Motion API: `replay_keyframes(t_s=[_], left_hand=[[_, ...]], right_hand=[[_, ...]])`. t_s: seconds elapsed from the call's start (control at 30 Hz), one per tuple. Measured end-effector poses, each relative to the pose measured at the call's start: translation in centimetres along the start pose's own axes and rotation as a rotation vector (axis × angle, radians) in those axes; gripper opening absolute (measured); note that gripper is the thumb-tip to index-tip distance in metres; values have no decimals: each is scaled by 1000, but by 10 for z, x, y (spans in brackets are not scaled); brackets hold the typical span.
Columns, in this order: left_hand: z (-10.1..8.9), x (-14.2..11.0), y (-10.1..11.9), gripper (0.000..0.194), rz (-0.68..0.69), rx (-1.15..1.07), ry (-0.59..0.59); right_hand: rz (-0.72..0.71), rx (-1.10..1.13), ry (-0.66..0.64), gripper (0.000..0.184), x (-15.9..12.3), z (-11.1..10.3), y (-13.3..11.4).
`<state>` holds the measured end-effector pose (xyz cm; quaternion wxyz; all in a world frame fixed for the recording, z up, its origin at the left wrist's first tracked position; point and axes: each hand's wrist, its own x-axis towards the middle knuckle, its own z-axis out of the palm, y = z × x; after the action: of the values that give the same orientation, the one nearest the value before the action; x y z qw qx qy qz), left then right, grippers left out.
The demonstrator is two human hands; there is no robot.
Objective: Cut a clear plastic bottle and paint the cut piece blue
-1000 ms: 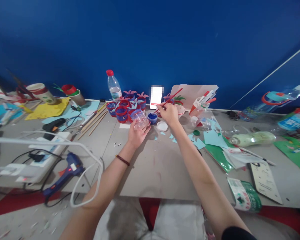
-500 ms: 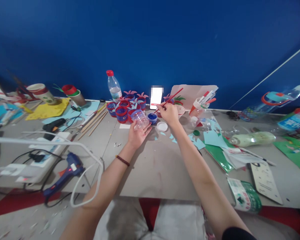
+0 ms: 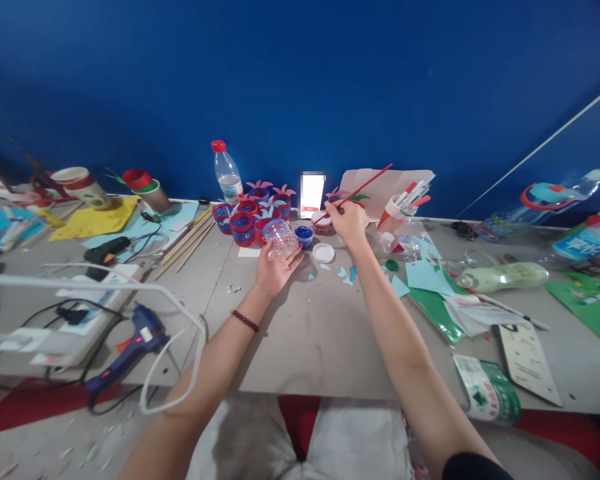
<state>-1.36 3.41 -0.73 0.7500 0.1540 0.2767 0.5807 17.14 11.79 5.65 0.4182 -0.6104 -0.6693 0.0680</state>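
My left hand (image 3: 275, 272) cradles a clear plastic bottle piece (image 3: 281, 241) with blue paint along its upper rim. In my right hand (image 3: 349, 223) is a red-handled paintbrush (image 3: 367, 182), slanted so its tip points down and left. The tip is close to the blue paint jar (image 3: 304, 236) and a white-and-red container (image 3: 322, 224); I cannot tell whether it touches either. In front of the jar lies a white lid (image 3: 323, 253). Left of my left hand stand several painted red-and-blue cups (image 3: 243, 229) with cut, leaf-like tops.
Behind the jar a phone (image 3: 312, 193) leans upright. A water bottle (image 3: 229, 175) stands back left. Wooden sticks (image 3: 190, 245), a glue gun (image 3: 145, 333) and a power strip (image 3: 87, 327) lie leftward. Blue paper scraps (image 3: 347, 280), a pen cup (image 3: 394, 212) and a pale green bottle (image 3: 505, 277) are rightward.
My right hand has shifted slightly right with the paintbrush, and the tip has left the blue jar's opening. My left hand holds the bottle piece in the same place.
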Motion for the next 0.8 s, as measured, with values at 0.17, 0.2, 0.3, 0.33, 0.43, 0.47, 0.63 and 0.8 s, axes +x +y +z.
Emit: replay_keyframes(t_s=[0.17, 0.2, 0.3, 0.33, 0.43, 0.47, 0.63, 0.8], left_hand=[[5, -3, 1, 38, 15, 4, 0], [6, -4, 1, 37, 16, 9, 0], [6, -4, 0, 35, 33, 44, 21], [6, -4, 0, 35, 45, 60, 27], [5, -4, 0, 33, 85, 103, 23], [4, -4, 0, 31, 98, 114, 16], [2, -8, 2, 23, 142, 149, -45], [2, -14, 3, 25, 97, 157, -84]], right_hand=[[226, 222, 68, 29, 6, -12, 3], [248, 298, 73, 29, 6, -14, 3], [324, 511, 66, 32, 8, -20, 2], [345, 562, 58, 34, 8, -23, 2], [346, 661, 37, 38, 7, -35, -2], [329, 680, 34, 39, 6, -39, -4], [209, 714, 79, 41, -12, -58, -15], [-106, 572, 276, 43, -66, -72, -23]])
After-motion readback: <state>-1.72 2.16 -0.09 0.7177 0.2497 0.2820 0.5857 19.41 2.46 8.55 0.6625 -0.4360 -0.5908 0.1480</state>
